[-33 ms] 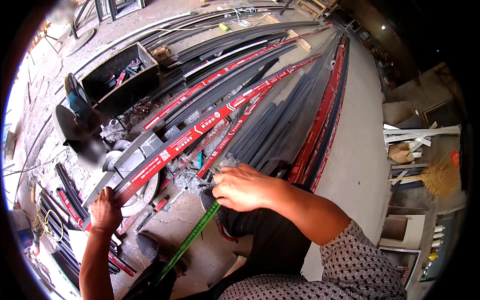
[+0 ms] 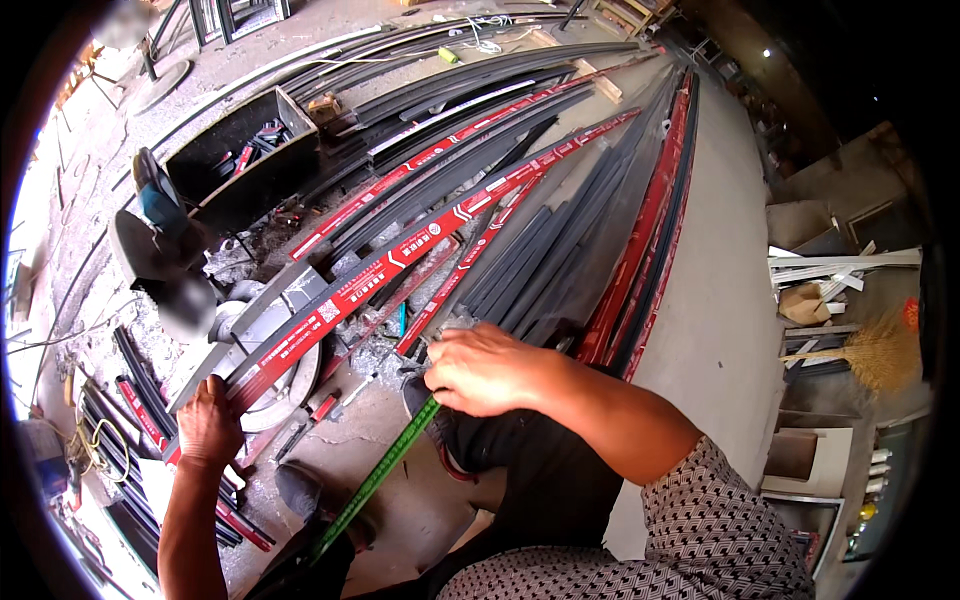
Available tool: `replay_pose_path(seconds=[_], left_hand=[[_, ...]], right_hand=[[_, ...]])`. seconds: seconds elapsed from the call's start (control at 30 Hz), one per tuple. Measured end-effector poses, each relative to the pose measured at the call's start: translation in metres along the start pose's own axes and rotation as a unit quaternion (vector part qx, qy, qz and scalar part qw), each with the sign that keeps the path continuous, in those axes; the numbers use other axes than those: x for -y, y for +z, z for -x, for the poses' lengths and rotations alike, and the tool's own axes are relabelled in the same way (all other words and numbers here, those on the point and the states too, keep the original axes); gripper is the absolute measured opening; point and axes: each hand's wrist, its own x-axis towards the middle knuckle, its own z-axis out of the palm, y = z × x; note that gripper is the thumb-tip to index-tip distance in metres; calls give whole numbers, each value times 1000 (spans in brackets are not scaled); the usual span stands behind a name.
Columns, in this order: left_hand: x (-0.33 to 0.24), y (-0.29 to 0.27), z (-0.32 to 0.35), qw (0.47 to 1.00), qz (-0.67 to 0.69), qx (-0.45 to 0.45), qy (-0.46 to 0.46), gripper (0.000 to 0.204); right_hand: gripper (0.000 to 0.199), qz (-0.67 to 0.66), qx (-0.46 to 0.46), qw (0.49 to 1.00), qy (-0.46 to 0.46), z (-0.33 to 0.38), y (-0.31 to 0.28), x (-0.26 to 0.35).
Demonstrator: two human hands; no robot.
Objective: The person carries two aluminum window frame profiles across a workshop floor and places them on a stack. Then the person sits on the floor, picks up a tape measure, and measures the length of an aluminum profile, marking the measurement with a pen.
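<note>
My left hand [image 2: 208,420] grips the near end of a long metal profile in red wrapping [image 2: 400,265]. The profile lies slantwise across the round base of a cut-off saw [image 2: 262,375]. My right hand [image 2: 485,370] is closed on the end of a green measuring tape [image 2: 375,480]. It holds the tape against the near ends of the dark profiles [image 2: 520,270]. The tape runs down and left toward my legs.
Many long dark and red-wrapped profiles [image 2: 640,230] lie fanned over the concrete floor. A dark metal box with offcuts [image 2: 240,170] sits at the upper left, the saw's motor [image 2: 160,240] below it. Short cut pieces [image 2: 140,395] are stacked at the left. A broom [image 2: 870,350] lies at the right.
</note>
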Motion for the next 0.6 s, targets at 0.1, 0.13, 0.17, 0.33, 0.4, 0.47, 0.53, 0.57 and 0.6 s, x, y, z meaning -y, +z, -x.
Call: replay_pose_path(seconds=[0.1, 0.13, 0.17, 0.33, 0.4, 0.47, 0.53, 0.57, 0.6], left_hand=[[5, -45, 18, 989, 78, 85, -87, 47], [15, -50, 29, 986, 115, 73, -95, 50], [21, -53, 38, 984, 132, 67, -98, 53], [9, -102, 76, 987, 36, 118, -103, 67], [8, -113, 91, 995, 11, 56, -87, 66], [4, -126, 108, 996, -33, -84, -7, 45], [4, -138, 115, 991, -45, -126, 17, 37], [2, -144, 118, 990, -46, -131, 17, 34], [2, -150, 121, 989, -49, -141, 19, 33]], right_hand=[[17, -14, 57, 998, 22, -16, 2, -8], [18, -12, 67, 997, 26, -22, -1, -9], [14, -37, 17, 999, 8, -28, 8, -20], [25, -100, 65, 987, 110, -45, -3, -33], [24, -113, 97, 982, 116, -46, -16, -21], [24, -134, 79, 982, 106, -49, -11, -19], [23, -149, 56, 982, 99, -52, -4, -22], [23, -155, 46, 982, 94, -58, 1, -25], [23, -162, 34, 982, 91, -61, 6, -29]])
